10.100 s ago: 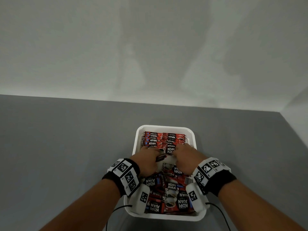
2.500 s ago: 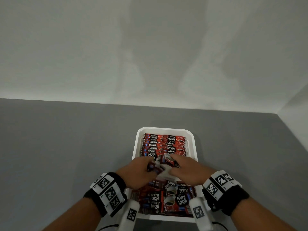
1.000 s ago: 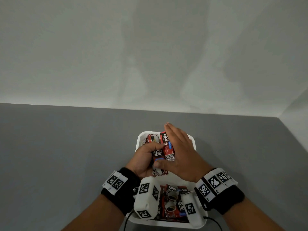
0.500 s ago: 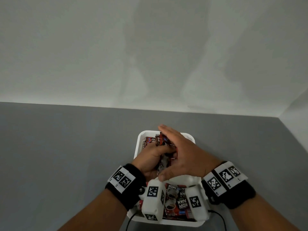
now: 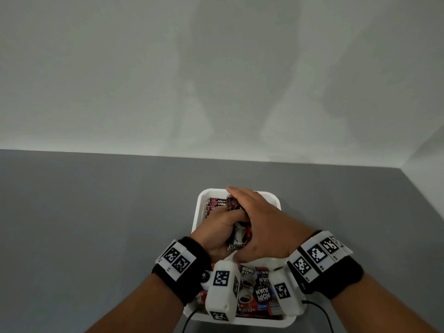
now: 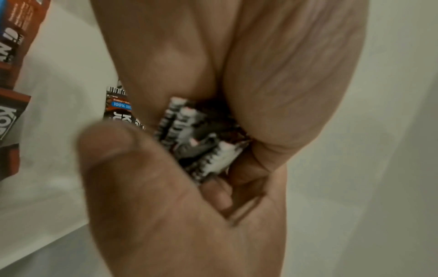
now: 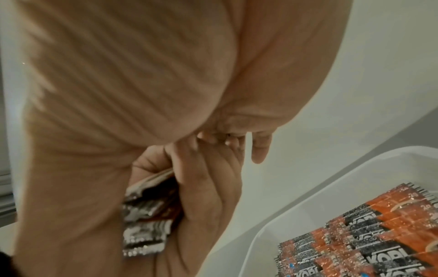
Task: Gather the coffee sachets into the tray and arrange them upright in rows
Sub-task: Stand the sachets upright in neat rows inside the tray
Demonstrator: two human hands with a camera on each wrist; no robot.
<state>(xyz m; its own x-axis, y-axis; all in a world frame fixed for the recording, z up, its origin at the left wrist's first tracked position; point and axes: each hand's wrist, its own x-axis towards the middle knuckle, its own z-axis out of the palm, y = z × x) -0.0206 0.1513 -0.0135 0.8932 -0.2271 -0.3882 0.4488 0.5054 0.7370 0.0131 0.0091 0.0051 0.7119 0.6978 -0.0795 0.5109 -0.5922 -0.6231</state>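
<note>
A white tray sits on the grey table. Red-and-black coffee sachets stand upright in rows at its far end, also seen in the right wrist view. Loose sachets lie flat at the near end. Above the tray's middle my left hand grips a bundle of several sachets, fingers curled round it. My right hand lies against the bundle's right side with straight fingers. The wrist views show the bundle's crimped ends squeezed between both hands.
The grey table runs wide to the left and right of the tray. A pale wall stands behind it and a second wall closes the right side. Cables trail from the wrist cameras at the table's near edge.
Over the last second the right hand has folded down over the bundle, hiding the sachet fronts. Both hands with the bundle have dropped slightly toward the tray.
</note>
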